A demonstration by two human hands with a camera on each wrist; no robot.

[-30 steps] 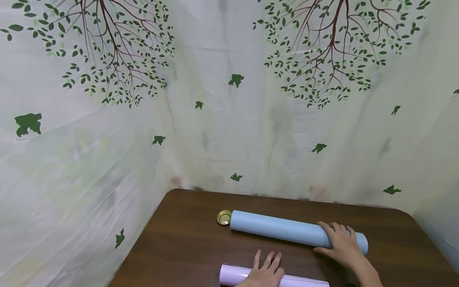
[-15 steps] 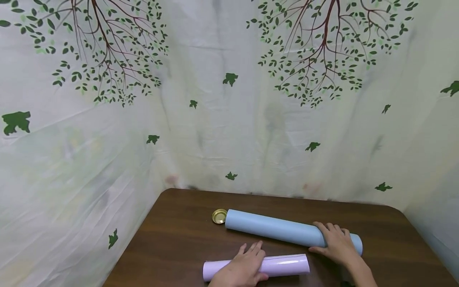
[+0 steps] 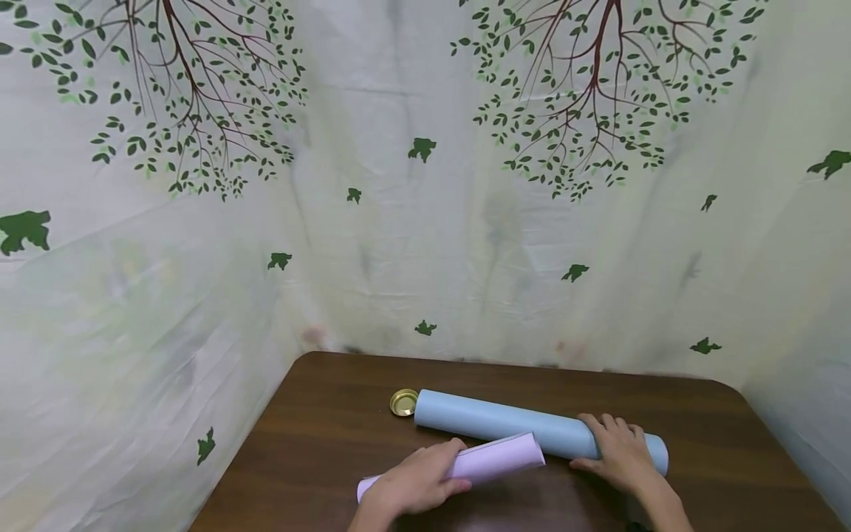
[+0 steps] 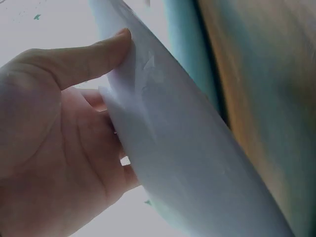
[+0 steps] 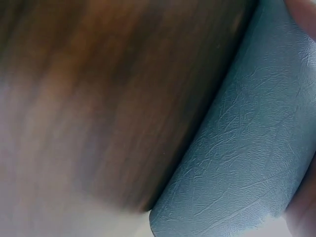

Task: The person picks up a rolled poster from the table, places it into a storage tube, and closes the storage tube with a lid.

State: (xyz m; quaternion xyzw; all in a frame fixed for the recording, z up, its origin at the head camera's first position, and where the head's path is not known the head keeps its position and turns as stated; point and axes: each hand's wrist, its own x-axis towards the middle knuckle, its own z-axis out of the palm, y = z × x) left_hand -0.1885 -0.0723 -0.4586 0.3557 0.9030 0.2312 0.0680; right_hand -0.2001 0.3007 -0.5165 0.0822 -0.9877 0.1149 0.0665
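Note:
My left hand [image 3: 414,480] holds a lilac rolled-up sheet [image 3: 500,458], its right end tilted up above the table. In the left wrist view, the thumb lies along the glossy roll [image 4: 177,138] and the other fingers go behind it. A long light-blue tube [image 3: 495,418] lies on the table, farther off than the roll. Over its right part, my right hand [image 3: 621,457] grips it, thumb on the near side. The right wrist view shows the tube's creased, leather-like surface [image 5: 237,133] between thumb and finger.
A small round gold lid [image 3: 403,403] lies at the tube's left end, touching or very close. The brown wooden table [image 3: 319,436] ends at a white cloth backdrop [image 3: 372,288] printed with trees and leaves.
My left hand has gone from resting on the lilac roll to gripping it. The roll has shifted left and its right end has risen towards the blue tube. My right hand stays on the tube.

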